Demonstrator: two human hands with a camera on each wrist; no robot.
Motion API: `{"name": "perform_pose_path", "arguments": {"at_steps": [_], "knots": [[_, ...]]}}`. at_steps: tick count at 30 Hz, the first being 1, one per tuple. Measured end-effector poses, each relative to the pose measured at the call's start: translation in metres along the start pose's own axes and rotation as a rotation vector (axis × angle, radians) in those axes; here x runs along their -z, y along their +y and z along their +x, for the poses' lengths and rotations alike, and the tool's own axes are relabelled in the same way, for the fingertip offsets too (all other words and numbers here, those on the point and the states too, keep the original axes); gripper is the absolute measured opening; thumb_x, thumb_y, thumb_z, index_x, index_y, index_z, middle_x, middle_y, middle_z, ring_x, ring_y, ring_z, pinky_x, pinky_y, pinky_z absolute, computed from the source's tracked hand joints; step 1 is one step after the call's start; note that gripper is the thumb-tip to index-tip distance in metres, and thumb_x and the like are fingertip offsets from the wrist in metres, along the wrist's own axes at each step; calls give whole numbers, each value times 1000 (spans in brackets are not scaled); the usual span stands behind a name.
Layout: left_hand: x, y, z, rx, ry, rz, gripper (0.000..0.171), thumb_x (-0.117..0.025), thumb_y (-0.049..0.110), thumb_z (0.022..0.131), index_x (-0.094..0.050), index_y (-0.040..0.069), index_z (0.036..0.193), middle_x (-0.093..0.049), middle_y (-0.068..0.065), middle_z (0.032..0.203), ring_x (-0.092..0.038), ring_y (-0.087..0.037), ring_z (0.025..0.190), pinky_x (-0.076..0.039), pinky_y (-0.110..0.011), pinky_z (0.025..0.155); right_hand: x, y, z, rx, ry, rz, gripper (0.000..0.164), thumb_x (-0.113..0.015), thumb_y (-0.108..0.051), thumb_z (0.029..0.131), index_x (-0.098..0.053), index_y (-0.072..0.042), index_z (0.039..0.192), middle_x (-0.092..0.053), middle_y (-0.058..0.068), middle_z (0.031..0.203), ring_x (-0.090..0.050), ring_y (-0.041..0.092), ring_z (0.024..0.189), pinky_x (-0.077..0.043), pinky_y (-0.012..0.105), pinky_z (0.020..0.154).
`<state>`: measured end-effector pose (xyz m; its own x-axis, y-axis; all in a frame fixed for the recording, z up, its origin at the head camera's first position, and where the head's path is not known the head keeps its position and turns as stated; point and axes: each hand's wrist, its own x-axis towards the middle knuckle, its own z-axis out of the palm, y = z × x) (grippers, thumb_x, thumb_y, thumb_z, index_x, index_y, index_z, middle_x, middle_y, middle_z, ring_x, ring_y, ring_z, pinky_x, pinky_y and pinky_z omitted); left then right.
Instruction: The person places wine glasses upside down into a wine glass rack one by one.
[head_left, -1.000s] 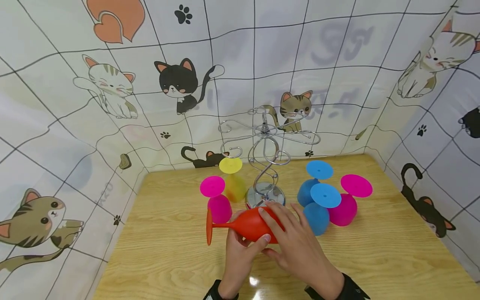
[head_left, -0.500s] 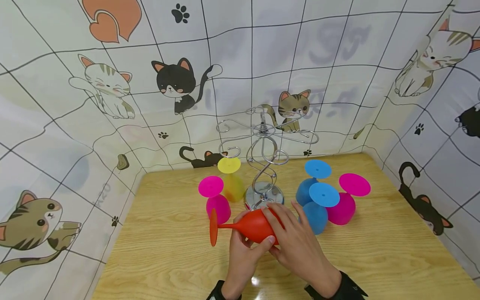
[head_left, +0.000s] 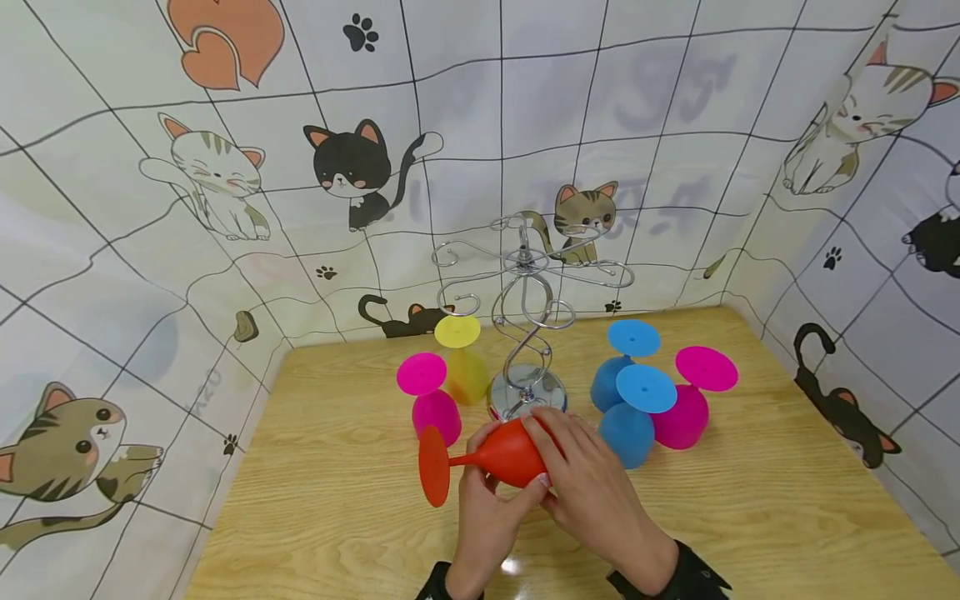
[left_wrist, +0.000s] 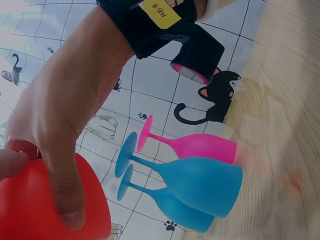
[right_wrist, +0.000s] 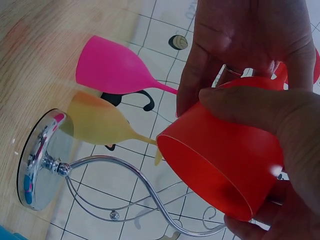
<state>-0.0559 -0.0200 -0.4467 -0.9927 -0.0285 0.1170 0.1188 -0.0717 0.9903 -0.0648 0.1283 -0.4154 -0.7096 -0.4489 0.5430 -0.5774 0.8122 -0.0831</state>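
Observation:
A red goblet (head_left: 510, 454) lies sideways between both hands in the head view, its round foot pointing left. My left hand (head_left: 483, 521) grips the bowl from below near the stem, thumb along the near side. Over the rim end, my right hand (head_left: 600, 500) wraps its fingers across the bowl's top, hiding the opening in the head view. The right wrist view shows the red bowl (right_wrist: 225, 145) with its open mouth facing the camera, fingers of both hands around it. In the left wrist view the right hand (left_wrist: 65, 125) presses its thumb on the red bowl.
A chrome stand (head_left: 528, 392) with curled arms rises behind the hands. Upside-down goblets stand around it: pink (head_left: 437, 417) and yellow (head_left: 467, 375) on the left, two blue (head_left: 626, 433) and another pink (head_left: 682, 417) on the right. A cat-print sheet (head_left: 465, 108) surrounds the wooden table (head_left: 337, 500).
The red goblet has shifted slightly right and its foot has swung toward the near side, showing more of its flat face. Both hands keep their grip.

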Motion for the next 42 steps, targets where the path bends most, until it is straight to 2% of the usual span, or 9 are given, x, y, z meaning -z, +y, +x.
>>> {"name": "perform_pose_path", "arguments": {"at_steps": [6,9,14,17,21,24,28,34,42], "knots": [[2,6,0,-16,-35,77,79,-82,22,78,-37,26,142,-53,3,137,-56,-19,122,-51,-32,102,3,1,2,-12,47,47,100,-98,-29,52,-52,-8,138,-57,11,135,-58,31,119,-56,48,94],[7,11,-1,-94,-56,151,82,-81,26,81,-32,28,147,-47,8,144,-50,-15,130,-46,-44,108,8,3,4,-23,99,73,103,-99,-28,49,-52,-7,139,-58,10,134,-59,30,117,-59,45,88],[25,3,0,-437,-71,378,81,-77,24,83,-33,16,151,-42,0,151,-41,-20,138,-41,-52,109,22,12,8,-58,205,139,101,-98,-25,51,-51,-3,138,-59,14,132,-60,32,115,-59,48,84],[41,-10,2,-656,-19,625,70,-70,33,88,-41,12,148,-43,-6,151,-42,-27,138,-41,-46,108,33,21,8,-86,280,182,86,-87,-40,70,-51,-1,137,-61,13,129,-61,31,114,-59,47,84],[61,-26,4,-808,43,905,63,-56,49,93,-49,11,143,-43,-11,153,-41,-38,137,-29,-40,117,47,35,9,-141,381,280,82,-64,-60,84,-50,0,138,-64,10,126,-62,24,111,-52,20,97],[73,-34,4,-814,2,1000,64,-53,52,94,-48,13,145,-42,-9,154,-40,-37,139,-22,-39,120,56,45,9,-209,422,351,86,-84,-43,72,-49,-2,138,-64,8,124,-61,16,110,-40,6,98],[80,-39,3,-780,-41,1044,66,-57,50,92,-46,14,146,-43,-8,153,-40,-33,140,-26,-42,116,64,57,12,-323,411,433,96,-92,-7,56,-48,-7,141,-64,9,125,-56,2,113,-44,6,91],[85,-45,1,-751,-48,1068,68,-65,47,88,-47,15,145,-45,-7,151,-42,-32,138,-24,-40,118,60,67,20,-470,396,552,94,-89,-4,65,-43,-17,146,-60,6,133,-53,0,116,-47,6,86],[87,-52,-2,-730,-45,1093,63,-61,49,90,-51,16,143,-47,-7,150,-45,-33,136,-18,-37,121,51,69,27,-622,296,634,89,-85,-18,75,-37,-15,149,-55,4,140,-54,21,120,-48,8,83]]}}
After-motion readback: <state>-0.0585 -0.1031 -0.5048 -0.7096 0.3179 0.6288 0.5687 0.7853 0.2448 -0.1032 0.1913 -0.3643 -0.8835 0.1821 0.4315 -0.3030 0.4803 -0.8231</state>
